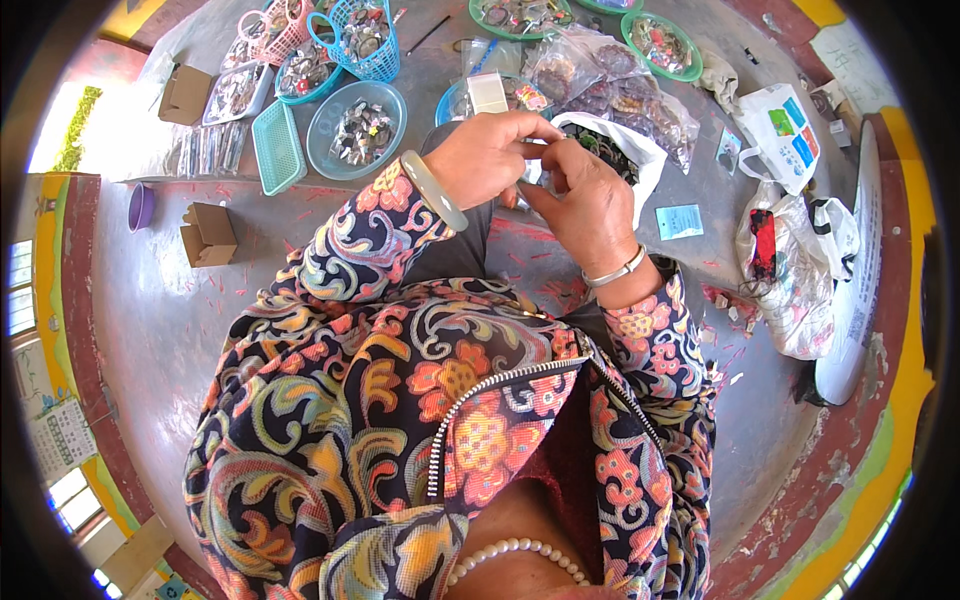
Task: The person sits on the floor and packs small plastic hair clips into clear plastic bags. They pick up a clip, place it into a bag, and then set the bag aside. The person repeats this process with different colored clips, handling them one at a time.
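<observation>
My left hand [480,159], with a pale bangle at its wrist, and my right hand [589,196], with a silver-coloured bracelet, meet in front of me. Their thumbs and fingertips come together in a pinch. Something small and pale shows between the fingers, but the hands mostly hide it, so I cannot tell what it is. Just beyond my right hand stands a white bag [651,159], its mouth spread around dark small items [604,150]. Past my left hand is a blue basin [444,105] with a white card [487,93] and colourful small pieces [531,97].
To the left sit a round basin of small trinkets [364,131], a green plastic basket [279,150] and a blue handled basket [369,56]. Clear plastic bags [615,82] lie beyond my hands. On the right are a light-blue card [679,222] and a stuffed plastic bag [795,292].
</observation>
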Demonstrator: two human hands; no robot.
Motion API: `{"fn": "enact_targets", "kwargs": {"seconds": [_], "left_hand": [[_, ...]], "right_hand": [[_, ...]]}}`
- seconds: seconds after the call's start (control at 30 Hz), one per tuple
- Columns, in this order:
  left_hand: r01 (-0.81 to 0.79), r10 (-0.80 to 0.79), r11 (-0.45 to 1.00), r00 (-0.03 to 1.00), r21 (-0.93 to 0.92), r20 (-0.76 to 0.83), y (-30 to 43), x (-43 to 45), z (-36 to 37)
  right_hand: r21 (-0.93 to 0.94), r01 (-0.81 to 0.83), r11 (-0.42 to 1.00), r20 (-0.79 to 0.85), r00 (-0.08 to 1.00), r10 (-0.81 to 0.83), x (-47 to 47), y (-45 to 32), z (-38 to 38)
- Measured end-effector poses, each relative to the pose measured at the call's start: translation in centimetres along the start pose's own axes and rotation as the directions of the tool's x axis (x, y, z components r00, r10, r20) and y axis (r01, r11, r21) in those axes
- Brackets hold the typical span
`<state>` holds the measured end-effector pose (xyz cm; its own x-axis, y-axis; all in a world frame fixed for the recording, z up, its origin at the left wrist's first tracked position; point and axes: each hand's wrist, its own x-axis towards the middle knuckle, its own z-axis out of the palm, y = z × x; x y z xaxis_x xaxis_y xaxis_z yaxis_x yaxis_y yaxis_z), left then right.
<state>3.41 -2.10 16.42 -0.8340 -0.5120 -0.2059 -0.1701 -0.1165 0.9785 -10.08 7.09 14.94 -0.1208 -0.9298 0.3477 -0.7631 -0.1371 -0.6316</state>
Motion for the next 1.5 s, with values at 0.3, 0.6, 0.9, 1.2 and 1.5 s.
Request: {"fn": "enact_targets", "kwargs": {"seconds": [0.3,0.6,0.9,1.2,1.5], "left_hand": [[-0.218,0.213,0.965,0.976,-0.145,-0.05,0.0,-0.7,1.6],[-0.451,0.776,0.601,0.528,0.66,-0.346,0.7,-1.9,-1.5],[-0.285,0.124,0.939,0.802,-0.192,-0.584,-1.8,-0.6,-2.4],[-0.048,-0.12,0.696,0.976,-0.717,-0.182,-4.3,-0.8,-2.8],[-0.094,-0.078,0.687,0.976,-0.721,-0.201,-5.9,-2.0,-2.2]], "right_hand": [[0.145,0.09,0.985,0.072,0.992,-0.101,-0.3,2.0,0.8],[0.814,-0.454,0.362,0.27,0.848,0.456,0.8,4.0,-2.1],[0.902,-0.432,0.016,0.376,0.801,0.466,0.2,6.4,-0.9],[0.917,-0.365,0.159,0.257,0.847,0.465,-0.5,6.4,-0.3],[0.833,-0.524,0.178,0.412,0.802,0.432,-0.5,4.3,-1.4]]}}
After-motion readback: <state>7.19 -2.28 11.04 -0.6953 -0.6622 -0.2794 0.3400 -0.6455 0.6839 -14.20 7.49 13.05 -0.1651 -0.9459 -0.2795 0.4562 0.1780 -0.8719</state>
